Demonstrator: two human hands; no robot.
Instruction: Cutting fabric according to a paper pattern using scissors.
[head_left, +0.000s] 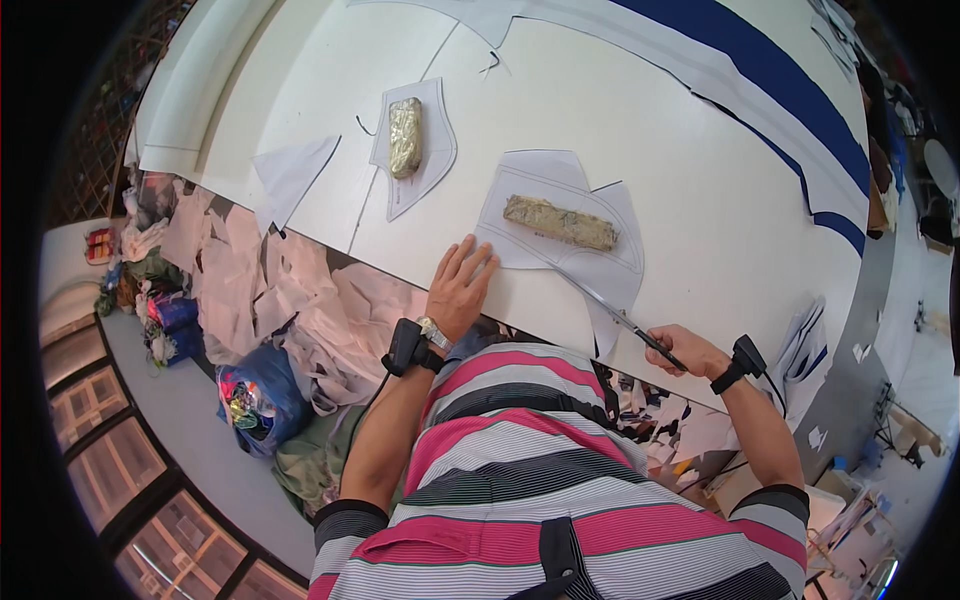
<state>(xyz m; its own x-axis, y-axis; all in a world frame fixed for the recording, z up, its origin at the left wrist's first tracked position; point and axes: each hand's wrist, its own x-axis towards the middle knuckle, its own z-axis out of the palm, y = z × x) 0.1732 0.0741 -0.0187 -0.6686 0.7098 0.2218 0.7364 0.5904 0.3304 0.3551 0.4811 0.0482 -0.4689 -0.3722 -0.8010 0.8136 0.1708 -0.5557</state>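
Observation:
My right hand (692,352) is closed around the handles of a pair of scissors (622,317). The blades point up and left, reaching the lower edge of a white pattern piece (500,215). A brownish, tape-wrapped bar-shaped weight (562,222) lies across this piece. Flat on the table's near edge rests my left hand (462,288), palm down and fingers out, just left of the same piece. Farther left is a smaller pattern piece (432,165) with a shiny gold-wrapped block (405,137) on it. Part of the scissors' handles is hidden in my fingers.
A white triangular scrap (296,172) overhangs the table (700,230) edge. Navy and white material (800,120) covers the far right. At the left end lies a white roll (205,90). Below the edge are heaped pale scraps (300,300) and a blue bag (265,395).

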